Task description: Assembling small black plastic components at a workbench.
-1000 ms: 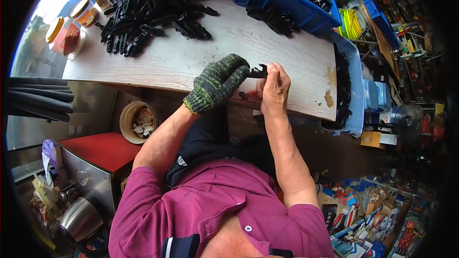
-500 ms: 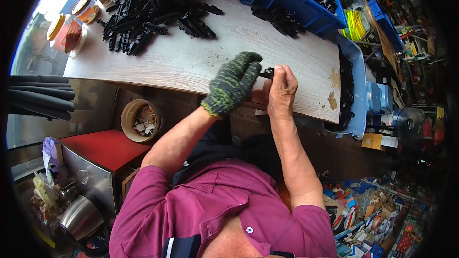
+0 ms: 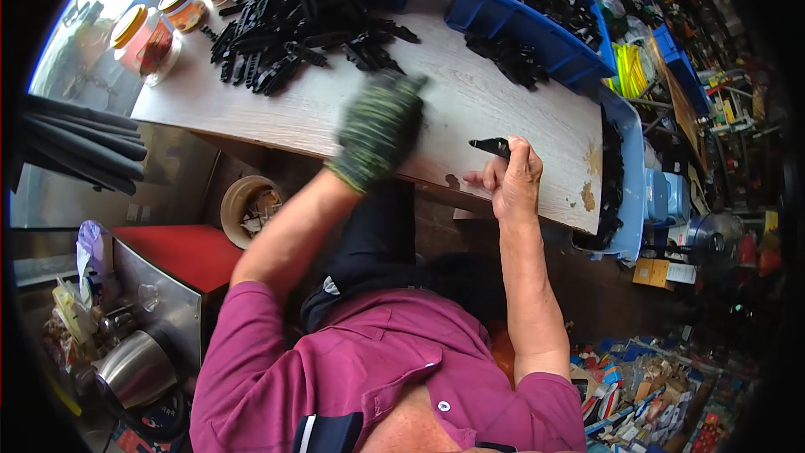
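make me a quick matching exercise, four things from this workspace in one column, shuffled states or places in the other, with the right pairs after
Things
1. left hand
2. right hand
3. big black pile
4. cream bucket

States and places
A. heaped on the tabletop
B. beside the red-topped cabinet
C. inside a green-and-black glove
D. bare, holding one black part

Right pairs: 1-C, 2-D, 3-A, 4-B
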### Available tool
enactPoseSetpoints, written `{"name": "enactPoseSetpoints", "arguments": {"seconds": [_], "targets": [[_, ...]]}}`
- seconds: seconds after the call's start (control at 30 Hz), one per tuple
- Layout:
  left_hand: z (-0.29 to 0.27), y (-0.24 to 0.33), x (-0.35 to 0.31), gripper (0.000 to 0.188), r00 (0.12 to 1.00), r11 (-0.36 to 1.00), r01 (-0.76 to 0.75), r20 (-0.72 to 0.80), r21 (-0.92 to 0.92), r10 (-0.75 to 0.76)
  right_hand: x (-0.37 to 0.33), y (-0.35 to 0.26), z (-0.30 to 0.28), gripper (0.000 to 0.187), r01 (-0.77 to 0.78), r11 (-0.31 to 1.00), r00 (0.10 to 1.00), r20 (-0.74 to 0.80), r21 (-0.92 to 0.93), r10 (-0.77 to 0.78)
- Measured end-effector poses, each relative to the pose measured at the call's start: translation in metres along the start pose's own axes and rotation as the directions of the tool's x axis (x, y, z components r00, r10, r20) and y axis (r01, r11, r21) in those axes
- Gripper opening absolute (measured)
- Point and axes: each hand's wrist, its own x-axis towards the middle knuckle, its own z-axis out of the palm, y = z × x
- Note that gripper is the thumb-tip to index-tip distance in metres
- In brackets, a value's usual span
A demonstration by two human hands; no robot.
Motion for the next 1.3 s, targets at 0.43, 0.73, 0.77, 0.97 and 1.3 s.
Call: {"name": "enactPoseSetpoints", "arguments": {"seconds": [0.43, 0.73, 0.77, 0.97, 1.3], "targets": [[-0.030, -0.081, 0.015, 0.020, 0.964, 0.934, -0.207, 0.224, 0.291, 0.144, 0.098, -0.064, -0.125, 0.037, 0.055, 0.998, 0.660, -0.748, -0.042, -0.068], [-0.021, -0.056, 0.002, 0.027, 0.944, 0.962, -0.247, 0.254, 0.121, 0.210, 0.118, -0.038, -0.075, 0.042, -0.229, 0.953, 0.868, -0.485, -0.199, 0.107], [-0.017, -0.054, 0.001, 0.028, 0.941, 0.961, -0.250, 0.261, 0.116, 0.214, 0.122, -0.036, -0.068, 0.042, -0.250, 0.939, 0.878, -0.465, -0.238, 0.116], [-0.017, -0.046, 0.001, 0.041, 0.949, 0.977, -0.210, 0.243, 0.020, 0.199, 0.149, -0.032, -0.046, 0.040, -0.271, 0.849, 0.892, -0.450, -0.454, 0.044], [-0.002, -0.058, 0.013, 0.036, 0.983, 0.993, -0.107, 0.154, 0.054, 0.098, 0.161, -0.031, -0.022, 0.026, -0.290, 0.686, 0.895, -0.443, -0.668, -0.052]]}}
